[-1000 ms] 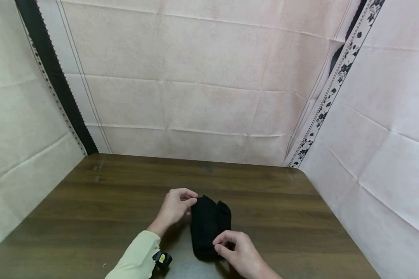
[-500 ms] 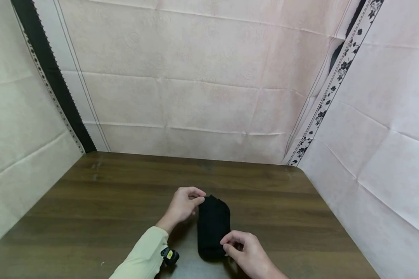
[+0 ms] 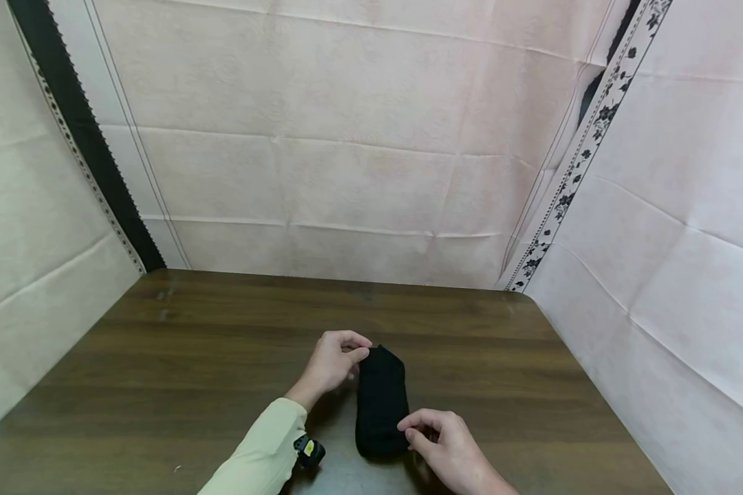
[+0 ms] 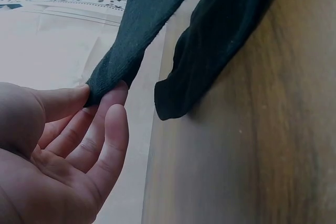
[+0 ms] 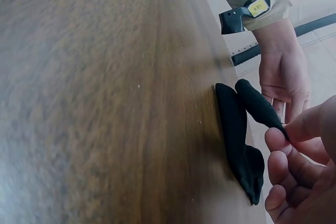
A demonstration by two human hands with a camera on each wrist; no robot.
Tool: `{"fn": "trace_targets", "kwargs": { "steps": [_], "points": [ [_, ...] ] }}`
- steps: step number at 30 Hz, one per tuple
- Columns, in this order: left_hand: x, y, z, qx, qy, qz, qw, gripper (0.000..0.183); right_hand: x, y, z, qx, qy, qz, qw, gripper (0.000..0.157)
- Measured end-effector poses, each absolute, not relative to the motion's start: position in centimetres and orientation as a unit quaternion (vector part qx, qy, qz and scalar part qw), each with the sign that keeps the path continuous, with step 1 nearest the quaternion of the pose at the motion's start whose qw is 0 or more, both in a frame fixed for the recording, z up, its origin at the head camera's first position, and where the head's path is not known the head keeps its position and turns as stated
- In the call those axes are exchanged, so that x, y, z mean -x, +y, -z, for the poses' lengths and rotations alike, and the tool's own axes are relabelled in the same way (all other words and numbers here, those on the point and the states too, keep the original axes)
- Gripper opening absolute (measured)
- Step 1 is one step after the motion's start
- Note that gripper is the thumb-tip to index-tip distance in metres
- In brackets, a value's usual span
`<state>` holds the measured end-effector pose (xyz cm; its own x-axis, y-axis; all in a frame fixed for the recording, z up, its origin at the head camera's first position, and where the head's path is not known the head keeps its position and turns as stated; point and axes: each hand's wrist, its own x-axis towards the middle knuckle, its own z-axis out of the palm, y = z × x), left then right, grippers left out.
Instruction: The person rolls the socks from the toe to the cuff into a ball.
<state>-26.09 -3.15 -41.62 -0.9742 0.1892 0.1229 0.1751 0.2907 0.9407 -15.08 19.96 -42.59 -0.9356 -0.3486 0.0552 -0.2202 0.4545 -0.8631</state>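
Two black knit pieces that look like socks lie one above the other. My left hand pinches the far end of the upper black sock between thumb and fingers. At its near right corner, my right hand pinches it too. The left wrist view shows the upper sock raised, with a gap over the lower black sock, which rests on the table. From the right wrist, the lower sock appears bent at one end. In the head view the upper sock covers the lower one.
Beneath is a brown wood-grain table. Pale cloth hangs behind it and along both sides, with a dark strip at left and a flowered border at right. A small black camera sits on the left wrist.
Both hands have shifted right with the upper sock. The lower sock, visible at its right edge a second ago, is now covered in the head view.
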Motion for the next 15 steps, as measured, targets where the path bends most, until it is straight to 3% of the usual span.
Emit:
{"fn": "trace_targets", "kwargs": {
  "steps": [15],
  "points": [
    [26.74,-2.57,42.29,-0.110,0.805,-0.584,0.010,0.009,15.35,20.28,43.39,0.166,0.854,0.488,0.063,0.015]
  ]
}}
